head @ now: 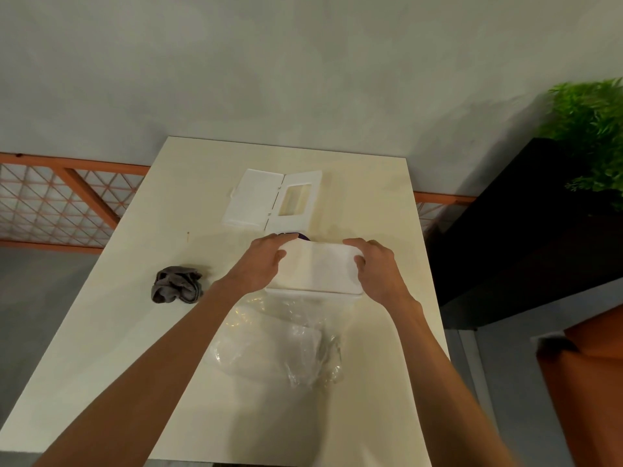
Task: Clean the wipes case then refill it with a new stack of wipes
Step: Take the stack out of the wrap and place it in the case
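The white wipes case lies open at the far middle of the table, its lid with a rectangular window folded out to the right. Nearer to me, a white stack of wipes is held between both hands above the table. My left hand grips its left end and my right hand grips its right end. A crumpled clear plastic wrapper lies just below the stack. A grey cloth sits bunched at the left.
The cream table has edges close on the left and right. A small purple object peeks out behind the stack. A black planter with a green plant stands at the right, an orange object below it.
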